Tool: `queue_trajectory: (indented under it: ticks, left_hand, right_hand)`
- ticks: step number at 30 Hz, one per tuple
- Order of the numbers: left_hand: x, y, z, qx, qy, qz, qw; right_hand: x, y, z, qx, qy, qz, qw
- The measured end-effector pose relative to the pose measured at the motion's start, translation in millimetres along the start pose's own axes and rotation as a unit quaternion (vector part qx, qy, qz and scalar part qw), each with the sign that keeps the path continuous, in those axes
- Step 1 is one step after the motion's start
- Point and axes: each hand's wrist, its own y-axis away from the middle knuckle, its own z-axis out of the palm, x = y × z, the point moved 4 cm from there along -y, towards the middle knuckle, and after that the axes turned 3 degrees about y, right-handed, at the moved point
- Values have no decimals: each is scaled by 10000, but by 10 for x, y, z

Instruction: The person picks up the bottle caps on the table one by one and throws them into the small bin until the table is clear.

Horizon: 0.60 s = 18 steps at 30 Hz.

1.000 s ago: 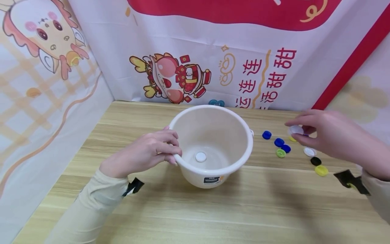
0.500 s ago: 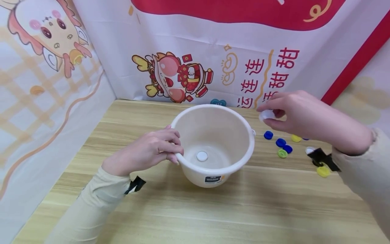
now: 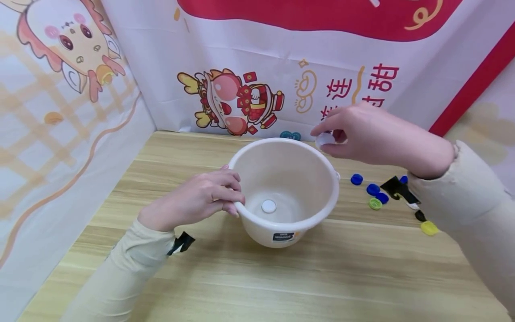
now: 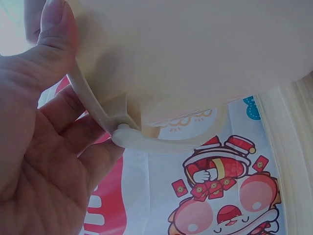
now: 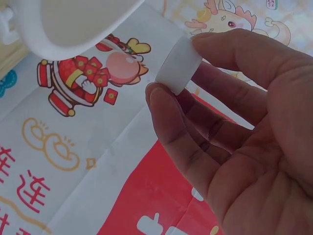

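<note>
A cream plastic bucket [image 3: 281,230] stands upright on the wooden table, with one white bottle cap [image 3: 268,206] lying on its floor. On the bucket's left rim my left hand [image 3: 197,197] keeps a grip, fingers curled over the edge; the left wrist view shows the thumb against the wall near the handle joint [image 4: 128,134]. My right hand [image 3: 358,134] pinches another white bottle cap [image 5: 180,66] between thumb and fingertips. That hand is just above the far right part of the rim, apart from the bucket.
Right of the bucket lie several loose caps: blue ones [image 3: 356,179], a green one [image 3: 375,204], a yellow one [image 3: 429,228] and a black one [image 3: 420,215]. My right forearm partly covers others. A printed cloth [image 3: 241,44] hangs behind the table [image 3: 241,286].
My right hand has carried the white bottle cap leftward from beside the loose caps to the bucket's far right rim. My left hand has kept its hold on the bucket.
</note>
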Motion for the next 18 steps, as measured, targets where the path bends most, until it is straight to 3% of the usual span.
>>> queue_trajectory:
  ticks: [7, 18]
  left_hand:
    - [-1, 1, -1, -28, 38, -145, 9999]
    - [-1, -1, -1, 18, -8, -20, 10000]
  right_hand:
    - [-63, -117, 19, -55, -107, -153, 9998]
    - [-105, -238, 93, -48, -28, -332, 9994]
